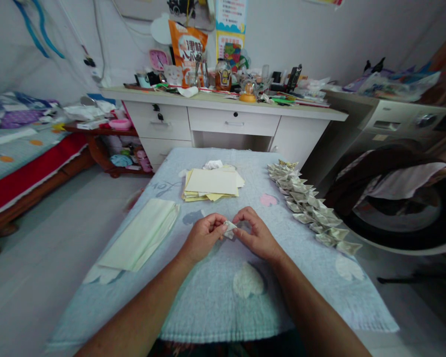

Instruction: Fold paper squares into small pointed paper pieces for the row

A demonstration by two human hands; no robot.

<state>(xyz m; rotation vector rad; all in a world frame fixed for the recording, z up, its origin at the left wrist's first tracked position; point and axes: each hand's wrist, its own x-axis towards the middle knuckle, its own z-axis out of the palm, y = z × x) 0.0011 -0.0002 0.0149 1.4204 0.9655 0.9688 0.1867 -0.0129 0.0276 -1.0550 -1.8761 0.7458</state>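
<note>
Over the middle of the cloth-covered table (pixel 200 312), a small piece of folded paper (pixel 229 229) is held between my two hands. My left hand (pixel 205 235) pinches its left side with thumb and fingertips. On the other side, the thumb and fingers of my right hand (pixel 255 232) close around its right edge. A stack of white and yellow paper sheets (pixel 212 181) lies just beyond my hands. To the left rests a folded bundle of pale green sheets (pixel 137 235). Rows of small folded paper pieces (pixel 306 201) line the table's right side.
A white desk (pixel 226 114) stands behind the table, its top crowded with a jar (pixel 223 74), an orange bag (pixel 188 49) and a pink clock (pixel 158 59). At right is a washing machine (pixel 390 116) with laundry in its open door. A bed (pixel 26 158) is at left.
</note>
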